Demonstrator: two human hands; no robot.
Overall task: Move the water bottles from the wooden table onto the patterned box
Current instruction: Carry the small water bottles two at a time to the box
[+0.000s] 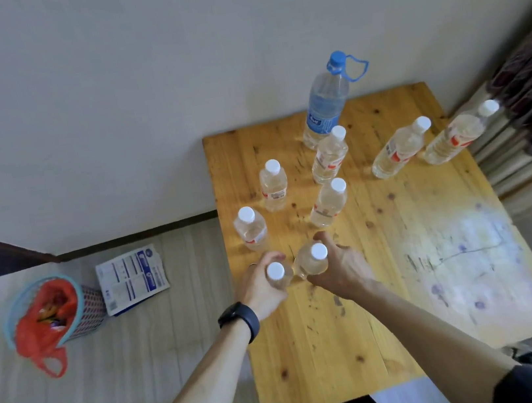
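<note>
Big bottle (326, 106) behind small bottles (274, 186), on table (403, 250) — basket (92, 306) left.

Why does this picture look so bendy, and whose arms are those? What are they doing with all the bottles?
No machine here, just a person. A little camera sits on their head and looks down, so you see their own two arms reaching out. Its wide lens makes the walls look bent. The left hand, with a black watch on its wrist, grips one small water bottle. The right hand grips another bottle. Six more small bottles with white caps stand on the wooden table, plus one big bottle with a blue cap. A basket with a red bag sits on the floor.
</note>
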